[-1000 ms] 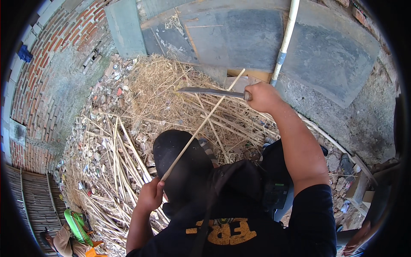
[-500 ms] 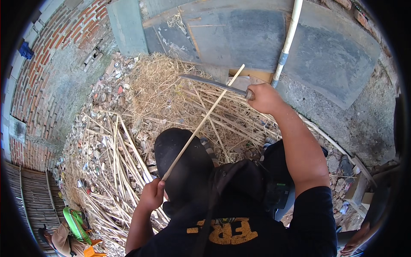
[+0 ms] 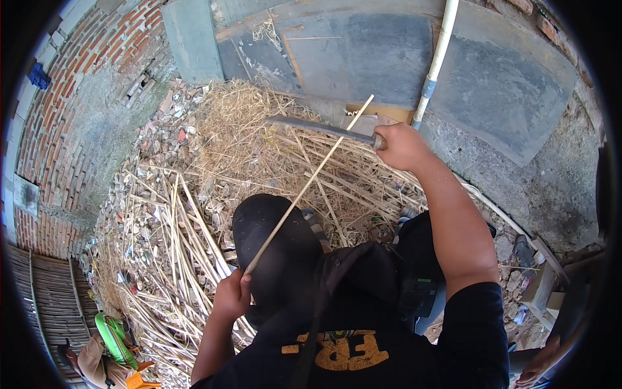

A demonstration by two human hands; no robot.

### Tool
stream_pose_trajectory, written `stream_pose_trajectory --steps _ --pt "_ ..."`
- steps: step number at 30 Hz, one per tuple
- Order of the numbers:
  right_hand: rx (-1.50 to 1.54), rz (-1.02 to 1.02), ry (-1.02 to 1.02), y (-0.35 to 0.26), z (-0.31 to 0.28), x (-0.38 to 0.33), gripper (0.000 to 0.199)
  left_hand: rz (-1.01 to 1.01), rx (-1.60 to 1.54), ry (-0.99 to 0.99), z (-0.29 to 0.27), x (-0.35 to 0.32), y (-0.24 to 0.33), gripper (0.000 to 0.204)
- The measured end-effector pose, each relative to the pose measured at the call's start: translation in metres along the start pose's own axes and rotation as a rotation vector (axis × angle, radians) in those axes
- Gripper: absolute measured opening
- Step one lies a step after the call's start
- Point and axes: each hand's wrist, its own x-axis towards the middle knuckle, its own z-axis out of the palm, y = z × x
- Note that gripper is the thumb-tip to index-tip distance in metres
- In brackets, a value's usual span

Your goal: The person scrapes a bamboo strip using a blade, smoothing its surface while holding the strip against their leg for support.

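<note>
Around the lower end of a long, thin bamboo stick (image 3: 303, 191), my left hand (image 3: 232, 295) is closed. The pale stick slants up and away to the right, across my dark-clad knee. My right hand (image 3: 400, 148) grips the handle of a machete (image 3: 314, 125), its long dark blade pointing left. Near its far end the stick crosses the blade close to the handle; whether the edge bites into it, I cannot tell. Beneath them lies a heap of dry shavings (image 3: 230, 123) and split bamboo strips (image 3: 369, 178).
More bamboo strips (image 3: 184, 240) lie on rubble at my left. A white pipe (image 3: 439, 58) stands before grey panels (image 3: 363, 58). A brick wall (image 3: 48, 142) rises on the left. Another person (image 3: 94, 360) is at the lower left; another person's hand (image 3: 541, 363) shows at lower right.
The machete's blade has shifted slightly left, and the stick's far tip has moved slightly up and right. Both hands keep their grips.
</note>
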Motion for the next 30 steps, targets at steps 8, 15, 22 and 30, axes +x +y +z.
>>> stream_pose_trajectory --steps 8,15,22,30 --pt "0.136 0.092 -0.005 0.023 -0.003 0.006 0.024 0.031 -0.028 0.029 0.006 0.003 -0.003 0.04" --pt "-0.051 -0.008 0.105 -0.001 -0.01 -0.004 0.023 0.016 -0.011 0.017 0.002 0.003 0.002 0.04" --pt "-0.067 0.043 0.045 0.01 -0.008 0.004 0.02 0.037 0.019 0.05 0.009 0.0 -0.005 0.04" --pt "0.095 0.377 0.241 0.051 -0.008 0.001 0.033 -0.036 -0.017 0.032 0.006 -0.004 0.005 0.043"
